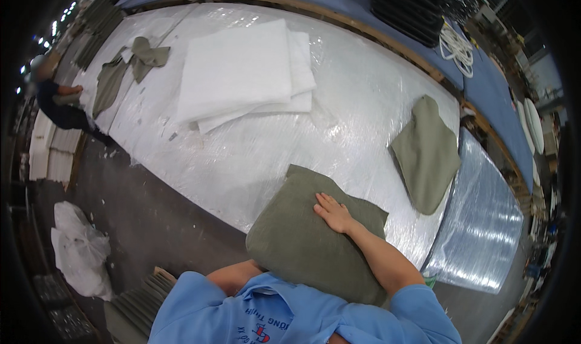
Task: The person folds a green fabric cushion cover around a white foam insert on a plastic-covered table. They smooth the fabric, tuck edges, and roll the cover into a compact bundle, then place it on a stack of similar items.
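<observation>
An olive-green fabric cushion (308, 241) lies close against my body, over the near edge of the plastic-covered table (351, 144). Its far side ends in loose, pointed fabric corners. My right hand (331, 213) rests flat on top of it, fingers stretched out and nothing gripped. From the left, my forearm (236, 275) goes behind the cushion, which hides my left hand and its fingers. To the right on the table is a flat olive fabric cover (427, 156), apart from my hands.
White padding sheets (239, 68) are stacked mid-table. More olive fabric (130, 68) lies at the far left, near another person (60, 105). A blue-topped table (339, 2) runs behind, bearing white cord (455, 47) and black stacked items. A white plastic bag (80, 247) sits at left.
</observation>
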Tool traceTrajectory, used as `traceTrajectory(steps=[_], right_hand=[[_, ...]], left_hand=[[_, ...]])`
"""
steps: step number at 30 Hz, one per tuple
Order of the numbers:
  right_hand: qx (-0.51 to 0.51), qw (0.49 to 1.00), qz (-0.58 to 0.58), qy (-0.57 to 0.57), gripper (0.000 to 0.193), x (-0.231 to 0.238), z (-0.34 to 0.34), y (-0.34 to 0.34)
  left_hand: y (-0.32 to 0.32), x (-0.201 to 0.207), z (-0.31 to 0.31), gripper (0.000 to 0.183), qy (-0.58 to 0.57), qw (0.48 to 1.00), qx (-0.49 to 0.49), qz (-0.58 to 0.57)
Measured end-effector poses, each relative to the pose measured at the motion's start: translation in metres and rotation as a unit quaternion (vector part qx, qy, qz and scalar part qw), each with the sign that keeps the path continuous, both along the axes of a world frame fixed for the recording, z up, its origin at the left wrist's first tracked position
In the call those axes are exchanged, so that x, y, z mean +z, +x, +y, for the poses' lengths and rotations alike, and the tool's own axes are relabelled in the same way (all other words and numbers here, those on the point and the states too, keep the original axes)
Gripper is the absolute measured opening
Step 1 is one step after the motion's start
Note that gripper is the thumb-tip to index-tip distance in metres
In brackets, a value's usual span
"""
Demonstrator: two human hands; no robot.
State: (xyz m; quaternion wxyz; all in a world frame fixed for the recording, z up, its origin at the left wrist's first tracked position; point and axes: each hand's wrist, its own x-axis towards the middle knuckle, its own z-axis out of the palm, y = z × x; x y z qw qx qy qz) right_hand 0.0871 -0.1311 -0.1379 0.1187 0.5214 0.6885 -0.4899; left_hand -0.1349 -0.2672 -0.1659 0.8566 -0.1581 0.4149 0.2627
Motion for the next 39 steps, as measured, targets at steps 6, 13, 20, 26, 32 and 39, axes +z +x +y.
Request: traceTrajectory(steps=[6, 13, 20, 26, 32, 39], right_hand=[[-0.099, 0.994, 0.049, -0.005, 0.086, -0.03, 0.024, 0.027], [-0.121, 0.908, 0.361, 0.177, 0.079, 0.133, 0.028, 0.033], [-0.192, 0.804, 0.528, 0.197, 0.075, 0.186, 0.024, 0.066], [-0.286, 0.767, 0.574, 0.009, 0.072, 0.134, 0.024, 0.055], [-0.283, 0.784, 0.552, 0.009, 0.073, 0.143, 0.025, 0.051], [-0.265, 0.788, 0.555, 0.02, 0.073, 0.156, 0.014, 0.068]], left_hand=[[0.062, 0.016, 0.032, 0.073, 0.115, 0.993, -0.005, -0.022], [0.126, 0.081, 0.094, 0.072, 0.349, 0.933, 0.05, 0.069], [0.159, 0.223, 0.129, 0.07, 0.379, 0.895, 0.189, 0.144], [0.162, 0.199, 0.124, 0.068, 0.516, 0.773, 0.183, 0.322], [0.157, 0.203, 0.12, 0.068, 0.513, 0.775, 0.187, 0.318], [0.166, 0.203, 0.123, 0.069, 0.524, 0.753, 0.178, 0.356]])
